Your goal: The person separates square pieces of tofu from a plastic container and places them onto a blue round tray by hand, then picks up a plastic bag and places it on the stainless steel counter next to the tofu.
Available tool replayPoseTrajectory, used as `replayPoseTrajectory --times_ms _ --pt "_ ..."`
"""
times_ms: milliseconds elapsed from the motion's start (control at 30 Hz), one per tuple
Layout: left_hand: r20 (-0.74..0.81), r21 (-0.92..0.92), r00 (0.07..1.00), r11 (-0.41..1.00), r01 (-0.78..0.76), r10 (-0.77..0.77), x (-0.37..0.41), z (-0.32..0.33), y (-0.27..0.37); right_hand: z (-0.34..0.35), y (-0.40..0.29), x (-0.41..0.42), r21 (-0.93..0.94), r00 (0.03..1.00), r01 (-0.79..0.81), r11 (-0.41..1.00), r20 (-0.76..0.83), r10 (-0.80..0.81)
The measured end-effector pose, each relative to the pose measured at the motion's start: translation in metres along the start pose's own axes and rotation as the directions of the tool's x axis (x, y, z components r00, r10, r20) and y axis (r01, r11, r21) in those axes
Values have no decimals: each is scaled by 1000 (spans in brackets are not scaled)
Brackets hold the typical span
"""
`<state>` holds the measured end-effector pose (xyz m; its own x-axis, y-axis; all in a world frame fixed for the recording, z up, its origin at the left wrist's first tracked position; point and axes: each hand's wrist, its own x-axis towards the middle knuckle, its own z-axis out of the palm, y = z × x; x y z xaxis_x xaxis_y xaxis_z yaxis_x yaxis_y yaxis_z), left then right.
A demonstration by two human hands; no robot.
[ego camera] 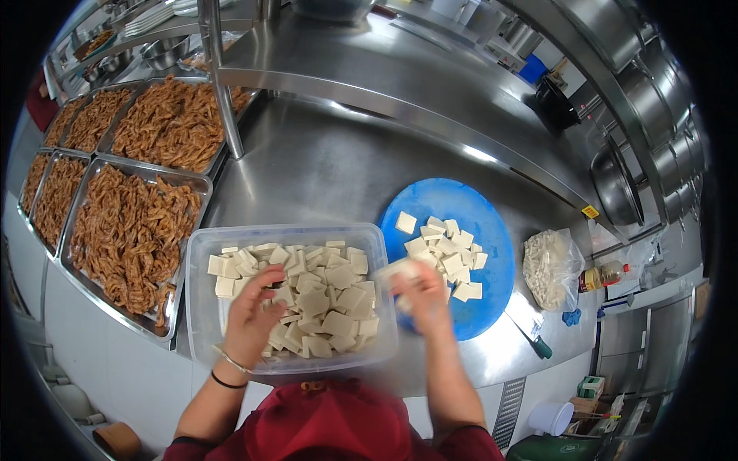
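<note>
A translucent plastic tub [199, 322] holds many square white tofu slices [314, 301], heaped higher in the middle and right. Above its left part is my left hand [251, 311], fingers curled and spread apart, with nothing seen gripped. My right hand [425, 294], blurred, is between the tub's right rim and a round blue cutting board [490, 299]. It grips one or more pale tofu pieces [399, 268], partly hidden by the fingers. Behind that hand, a loose pile of tofu slices [447, 248] lies on the board, one slice apart at the upper left.
Steel trays of brown marinated strips [132, 242] stand at the left. Right of the board are a knife [537, 344], a plastic bag of pale pieces [550, 271] and a bottle [602, 276]. A raised steel shelf [369, 75] and its post [222, 86] border the worktop's back.
</note>
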<state>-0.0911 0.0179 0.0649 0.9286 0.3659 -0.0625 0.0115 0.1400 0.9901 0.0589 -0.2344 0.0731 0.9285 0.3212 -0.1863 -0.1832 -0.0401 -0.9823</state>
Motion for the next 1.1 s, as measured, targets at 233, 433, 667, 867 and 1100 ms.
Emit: replayPoseTrajectory --times_ms 233,433,667,867,1100 --pt "-6 856 998 517 -24 56 23 -49 -50 -201 51 87 -719 770 266 642 -242 -591" --pt "-152 953 987 274 131 57 40 -59 -66 -206 82 94 -659 885 280 698 -104 -454" --pt "-182 925 983 334 182 -31 38 -72 -69 -193 48 77 -611 837 300 732 -200 -509" --pt "47 873 982 486 50 -185 0 -63 -44 -59 -26 48 -444 909 414 795 163 -383" --pt "194 862 905 507 27 -379 -44 -68 -24 168 1 62 -302 547 686 662 814 -196"
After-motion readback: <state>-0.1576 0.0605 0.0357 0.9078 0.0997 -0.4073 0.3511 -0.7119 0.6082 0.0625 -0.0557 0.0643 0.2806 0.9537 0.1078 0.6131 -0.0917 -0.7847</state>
